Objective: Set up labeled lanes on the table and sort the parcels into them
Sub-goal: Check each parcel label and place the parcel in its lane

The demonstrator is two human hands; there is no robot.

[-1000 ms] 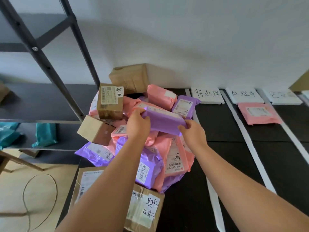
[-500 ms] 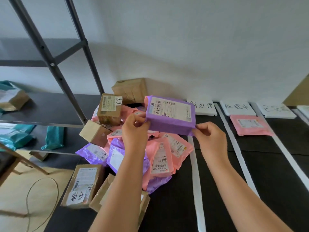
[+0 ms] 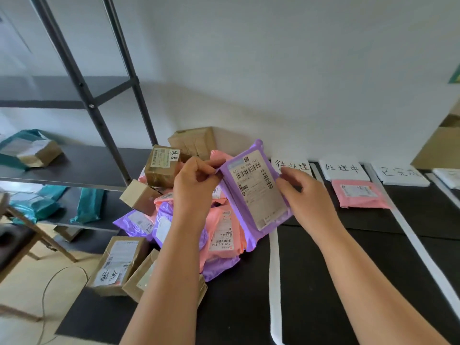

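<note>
- Holding the purple parcel (image 3: 258,190) label-up, long axis running far to near: left grip (image 3: 196,180) pinches its left edge, right grip (image 3: 303,192) clasps its right edge
- Lane labels (image 3: 341,168) lie to the right, nearer the right grip

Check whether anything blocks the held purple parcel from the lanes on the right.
Nothing visible does. Left hand and right hand hold the purple parcel above the pile's edge; the first lane beside it is bare where visible. The second lane has one pink parcel near its label.
</note>
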